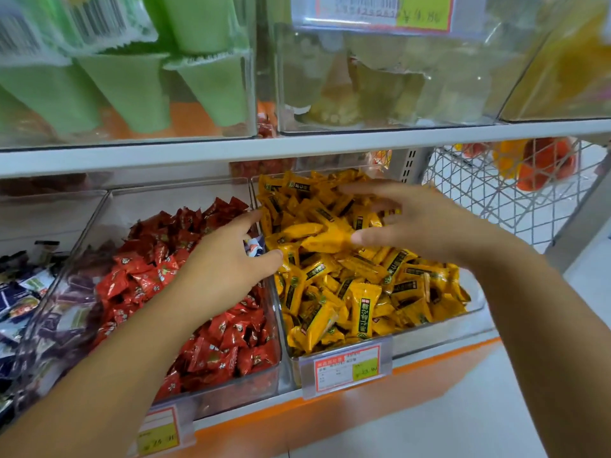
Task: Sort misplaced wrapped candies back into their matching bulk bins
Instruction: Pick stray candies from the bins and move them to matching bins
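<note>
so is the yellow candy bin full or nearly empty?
Full: yellow candies fill the clear bin wall to wall, heaped higher toward the back.

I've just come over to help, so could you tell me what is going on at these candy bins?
A person is sorting wrapped sweets. The left hand reaches across the red candies to the divider, where a blue-and-white candy shows between thumb and fingers; whether it is gripped is unclear. The right hand hovers open over the yellow candies.
</note>
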`<state>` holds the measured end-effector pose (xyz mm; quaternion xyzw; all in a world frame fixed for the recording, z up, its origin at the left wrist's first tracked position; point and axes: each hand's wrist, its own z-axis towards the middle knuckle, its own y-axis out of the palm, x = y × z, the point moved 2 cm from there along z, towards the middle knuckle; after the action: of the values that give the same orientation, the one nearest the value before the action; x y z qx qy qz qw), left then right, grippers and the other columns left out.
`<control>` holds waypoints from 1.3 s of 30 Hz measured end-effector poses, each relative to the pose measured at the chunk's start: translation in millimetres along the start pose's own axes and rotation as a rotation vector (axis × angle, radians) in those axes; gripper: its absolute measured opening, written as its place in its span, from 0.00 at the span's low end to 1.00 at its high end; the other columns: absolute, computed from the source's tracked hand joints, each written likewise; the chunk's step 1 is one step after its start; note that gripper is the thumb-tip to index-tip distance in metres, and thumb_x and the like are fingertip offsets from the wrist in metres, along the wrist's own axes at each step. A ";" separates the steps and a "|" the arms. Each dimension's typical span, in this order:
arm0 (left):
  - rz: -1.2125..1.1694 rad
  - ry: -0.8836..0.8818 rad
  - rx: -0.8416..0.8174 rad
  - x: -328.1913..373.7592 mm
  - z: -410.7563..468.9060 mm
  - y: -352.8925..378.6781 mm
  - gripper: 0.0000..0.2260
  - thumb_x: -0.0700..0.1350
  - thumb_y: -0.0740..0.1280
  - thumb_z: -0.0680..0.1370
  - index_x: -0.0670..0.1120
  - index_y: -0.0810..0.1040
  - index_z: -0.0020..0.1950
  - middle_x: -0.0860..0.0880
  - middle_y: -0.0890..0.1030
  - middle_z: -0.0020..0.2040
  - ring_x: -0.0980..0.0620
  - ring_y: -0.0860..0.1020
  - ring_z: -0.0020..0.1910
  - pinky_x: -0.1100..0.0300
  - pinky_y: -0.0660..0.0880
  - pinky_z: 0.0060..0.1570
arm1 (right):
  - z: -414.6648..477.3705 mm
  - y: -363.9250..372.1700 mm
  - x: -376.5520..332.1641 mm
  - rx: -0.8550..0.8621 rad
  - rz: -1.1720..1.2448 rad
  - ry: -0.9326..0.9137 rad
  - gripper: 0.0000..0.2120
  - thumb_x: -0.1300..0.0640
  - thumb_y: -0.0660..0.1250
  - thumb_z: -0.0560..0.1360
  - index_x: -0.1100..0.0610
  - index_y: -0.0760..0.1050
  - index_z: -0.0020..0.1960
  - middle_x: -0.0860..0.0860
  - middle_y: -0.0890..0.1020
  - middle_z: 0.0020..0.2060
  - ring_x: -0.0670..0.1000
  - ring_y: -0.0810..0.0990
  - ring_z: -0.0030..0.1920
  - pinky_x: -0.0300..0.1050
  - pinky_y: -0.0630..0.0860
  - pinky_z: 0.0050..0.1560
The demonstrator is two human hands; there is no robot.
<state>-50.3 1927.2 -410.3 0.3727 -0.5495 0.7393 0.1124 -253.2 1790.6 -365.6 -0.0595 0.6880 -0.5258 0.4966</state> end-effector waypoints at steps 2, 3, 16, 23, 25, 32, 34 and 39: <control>0.018 0.012 0.037 2.1 0.9 0.2 0.31 0.54 0.69 0.74 0.57 0.63 0.75 0.50 0.73 0.69 0.56 0.74 0.56 0.65 0.67 0.49 | -14.5 -15.8 8.8 0.042 -0.083 0.049 0.27 0.43 0.73 0.70 0.33 0.69 0.66 0.36 0.70 0.65 0.42 0.70 0.65 0.45 0.70 0.64; 0.026 0.018 0.052 4.1 0.5 0.4 0.30 0.53 0.69 0.74 0.56 0.64 0.75 0.50 0.74 0.67 0.57 0.73 0.53 0.64 0.67 0.49 | -21.6 -18.9 14.2 0.051 -0.144 0.095 0.26 0.41 0.71 0.70 0.33 0.69 0.66 0.38 0.71 0.65 0.43 0.70 0.65 0.46 0.70 0.64; 0.062 0.035 0.063 14.8 1.2 9.6 0.28 0.51 0.68 0.76 0.55 0.63 0.75 0.51 0.69 0.73 0.50 0.71 0.66 0.63 0.65 0.52 | 5.7 68.6 23.2 0.273 -0.404 0.303 0.46 0.24 0.60 0.65 0.43 0.50 0.76 0.58 0.61 0.69 0.63 0.67 0.67 0.62 0.69 0.63; 0.056 0.044 0.087 10.8 -0.8 7.9 0.25 0.51 0.66 0.77 0.57 0.65 0.74 0.53 0.71 0.71 0.53 0.73 0.65 0.63 0.66 0.51 | 19.0 88.6 -7.4 0.360 -0.399 0.071 0.35 0.38 0.67 0.71 0.43 0.58 0.74 0.55 0.64 0.68 0.61 0.63 0.65 0.56 0.69 0.63; 0.049 0.051 0.095 10.8 -1.5 7.5 0.25 0.50 0.66 0.77 0.57 0.66 0.74 0.54 0.73 0.69 0.58 0.73 0.57 0.66 0.66 0.46 | 18.9 89.5 -10.4 0.342 -0.411 0.021 0.35 0.39 0.67 0.71 0.43 0.58 0.73 0.53 0.65 0.67 0.60 0.63 0.64 0.55 0.70 0.61; 0.115 0.032 0.152 15.4 -1.2 4.2 0.25 0.54 0.69 0.75 0.57 0.69 0.71 0.51 0.77 0.64 0.50 0.75 0.60 0.62 0.67 0.47 | -3.9 36.2 -25.6 -0.134 -0.215 -0.082 0.35 0.40 0.67 0.74 0.37 0.54 0.75 0.44 0.59 0.75 0.50 0.65 0.71 0.44 0.67 0.66; 0.144 0.036 0.182 19.0 -2.1 2.1 0.24 0.56 0.69 0.75 0.57 0.70 0.70 0.50 0.77 0.65 0.49 0.76 0.59 0.60 0.67 0.47 | -13.7 -1.7 -15.2 -0.122 -0.175 -0.020 0.26 0.45 0.65 0.77 0.37 0.62 0.72 0.40 0.66 0.72 0.42 0.69 0.67 0.35 0.64 0.58; 0.133 0.078 0.240 28.8 -3.9 1.4 0.19 0.55 0.68 0.75 0.59 0.73 0.66 0.51 0.81 0.56 0.57 0.71 0.40 0.61 0.67 0.36 | -13.8 -30.4 35.1 -0.013 -0.390 0.232 0.16 0.60 0.56 0.81 0.49 0.76 0.64 0.49 0.77 0.63 0.45 0.76 0.53 0.34 0.68 0.46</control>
<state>-72.9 1923.2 -392.4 0.3173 -0.4759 0.8193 0.0390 -294.4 1765.2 -364.2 -0.1337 0.7195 -0.6105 0.3029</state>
